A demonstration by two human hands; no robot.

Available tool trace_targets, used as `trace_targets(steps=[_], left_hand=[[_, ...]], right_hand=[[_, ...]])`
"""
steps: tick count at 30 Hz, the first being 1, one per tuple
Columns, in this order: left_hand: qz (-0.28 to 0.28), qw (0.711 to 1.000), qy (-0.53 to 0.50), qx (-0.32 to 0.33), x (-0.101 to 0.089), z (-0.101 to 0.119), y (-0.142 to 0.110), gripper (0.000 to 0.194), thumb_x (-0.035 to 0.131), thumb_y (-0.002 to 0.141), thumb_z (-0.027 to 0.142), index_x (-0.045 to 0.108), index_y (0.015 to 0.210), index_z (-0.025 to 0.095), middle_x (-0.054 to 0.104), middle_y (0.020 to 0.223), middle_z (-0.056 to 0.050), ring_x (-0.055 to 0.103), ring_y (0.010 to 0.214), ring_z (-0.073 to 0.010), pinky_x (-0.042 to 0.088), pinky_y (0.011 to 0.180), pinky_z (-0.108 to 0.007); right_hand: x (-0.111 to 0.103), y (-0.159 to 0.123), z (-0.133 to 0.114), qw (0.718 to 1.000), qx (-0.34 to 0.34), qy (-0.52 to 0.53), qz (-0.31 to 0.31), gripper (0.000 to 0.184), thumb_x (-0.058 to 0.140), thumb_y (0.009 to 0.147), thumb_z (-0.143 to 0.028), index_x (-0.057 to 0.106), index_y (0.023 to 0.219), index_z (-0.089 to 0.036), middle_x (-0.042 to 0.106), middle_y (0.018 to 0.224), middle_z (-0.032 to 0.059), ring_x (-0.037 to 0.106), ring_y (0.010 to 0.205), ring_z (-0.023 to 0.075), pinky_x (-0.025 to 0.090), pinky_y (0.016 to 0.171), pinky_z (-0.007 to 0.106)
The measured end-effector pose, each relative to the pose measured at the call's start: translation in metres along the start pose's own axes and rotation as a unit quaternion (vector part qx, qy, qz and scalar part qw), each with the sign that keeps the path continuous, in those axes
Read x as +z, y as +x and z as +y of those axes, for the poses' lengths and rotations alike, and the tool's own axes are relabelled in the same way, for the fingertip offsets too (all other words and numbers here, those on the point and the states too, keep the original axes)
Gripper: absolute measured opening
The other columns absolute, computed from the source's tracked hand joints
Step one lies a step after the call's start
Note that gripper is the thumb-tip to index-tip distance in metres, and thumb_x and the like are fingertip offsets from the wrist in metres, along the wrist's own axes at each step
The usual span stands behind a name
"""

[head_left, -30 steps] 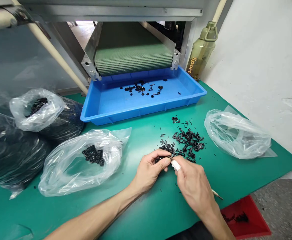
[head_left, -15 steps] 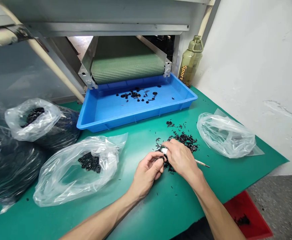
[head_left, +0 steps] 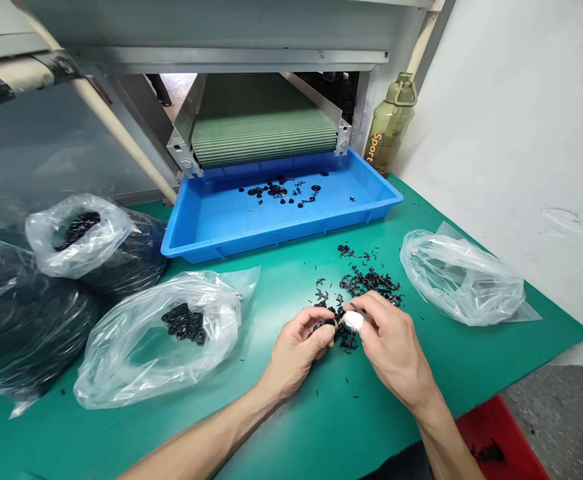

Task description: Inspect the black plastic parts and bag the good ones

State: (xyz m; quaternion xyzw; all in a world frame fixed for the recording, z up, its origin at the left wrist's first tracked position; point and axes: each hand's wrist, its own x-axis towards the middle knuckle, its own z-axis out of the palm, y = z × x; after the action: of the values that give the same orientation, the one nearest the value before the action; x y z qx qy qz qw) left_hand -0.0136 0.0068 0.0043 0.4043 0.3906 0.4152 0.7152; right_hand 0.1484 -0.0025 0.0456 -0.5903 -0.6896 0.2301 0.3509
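Parts are black, the tray blue, the tabletop green, the bin red.

The head-worn camera looks forward and down from above and behind the left hand and right hand, near enough to include both forearms, reaching past their grip to the conveyor belt.

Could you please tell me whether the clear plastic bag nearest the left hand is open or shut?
Open: the plastic bag's mouth is spread wide, and black parts show inside.
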Motion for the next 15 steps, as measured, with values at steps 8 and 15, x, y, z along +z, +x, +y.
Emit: trace_targets(steps=[8, 15], left_hand=[[-0.018, 1.0, -0.021, -0.007, -0.002, 0.001, 0.001, 0.031, 0.066, 0.083, 0.041, 0.062, 0.098, 0.014, 0.052, 0.064, 0.003, 0.036, 0.048, -0.0037, 0.021, 0.047, -0.021], [-0.012, 1.0, -0.027, -0.012, -0.004, -0.003, 0.002, 0.037, 0.065, 0.084, 0.041, 0.062, 0.11, 0.015, 0.056, 0.069, 0.001, 0.04, 0.051, -0.0043, 0.023, 0.05, -0.021]], right_hand=[[0.011, -0.013, -0.007, 0.999, -0.017, 0.04, -0.02, 0.03, 0.041, 0.086, -0.008, 0.062, 0.102, -0.024, 0.062, 0.096, -0.0001, 0.058, 0.085, 0.0129, 0.043, 0.073, 0.023], [0.007, -0.032, 0.0, 0.991, -0.069, -0.113, 0.017, 0.036, 0.034, 0.09, -0.009, 0.058, 0.116, -0.018, 0.065, 0.104, 0.0061, 0.061, 0.092, 0.0188, 0.047, 0.077, 0.031]])
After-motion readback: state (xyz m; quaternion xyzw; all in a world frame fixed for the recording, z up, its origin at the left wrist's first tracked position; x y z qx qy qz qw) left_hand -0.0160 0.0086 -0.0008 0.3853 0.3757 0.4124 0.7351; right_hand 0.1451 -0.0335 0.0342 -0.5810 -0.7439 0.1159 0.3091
